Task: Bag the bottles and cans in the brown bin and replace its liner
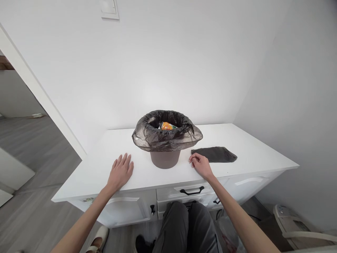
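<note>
A brown bin (165,160) stands upright on the white cabinet top, lined with a dark translucent bag (168,143) folded out over its rim. Inside its mouth shows an orange can (167,125). To the left of the bin, my left hand (121,171) lies flat on the white surface, fingers apart and holding nothing. A folded dark bag (219,154) lies right of the bin. My right hand (200,165) rests at its near left edge, fingers curled; whether anything is between them is too small to tell.
The white cabinet top (252,151) backs onto a white wall with a switch (109,7). Drawers with a black handle (192,190) are below its front edge. My knees are in front of them. A pale appliance or chair-like object (297,225) stands at the lower right.
</note>
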Demonstrator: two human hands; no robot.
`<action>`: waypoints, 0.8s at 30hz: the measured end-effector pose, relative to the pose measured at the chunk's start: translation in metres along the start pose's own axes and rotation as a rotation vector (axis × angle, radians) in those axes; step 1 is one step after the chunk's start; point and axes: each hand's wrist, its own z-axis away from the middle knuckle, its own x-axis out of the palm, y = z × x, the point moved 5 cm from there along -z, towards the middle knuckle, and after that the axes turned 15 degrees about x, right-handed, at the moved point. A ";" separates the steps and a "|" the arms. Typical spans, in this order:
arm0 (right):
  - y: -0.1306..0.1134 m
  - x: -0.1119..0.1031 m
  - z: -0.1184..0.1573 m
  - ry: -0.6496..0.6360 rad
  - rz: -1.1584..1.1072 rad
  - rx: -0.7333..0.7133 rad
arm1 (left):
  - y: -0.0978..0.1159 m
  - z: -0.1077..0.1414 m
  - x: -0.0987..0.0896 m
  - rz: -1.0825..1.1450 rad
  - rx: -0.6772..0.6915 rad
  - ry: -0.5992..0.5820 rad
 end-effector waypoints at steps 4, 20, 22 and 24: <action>-0.001 0.000 0.001 0.004 -0.005 0.006 | 0.000 0.000 0.000 -0.006 0.008 0.018; -0.037 -0.014 -0.006 -0.036 -0.343 0.078 | 0.019 -0.030 -0.067 1.083 -0.183 0.274; -0.061 -0.025 -0.017 -0.098 -0.480 0.136 | 0.026 -0.054 -0.088 1.409 -0.275 0.309; -0.093 -0.037 -0.026 -0.152 -0.546 0.154 | 0.033 -0.079 -0.111 1.650 -0.355 0.314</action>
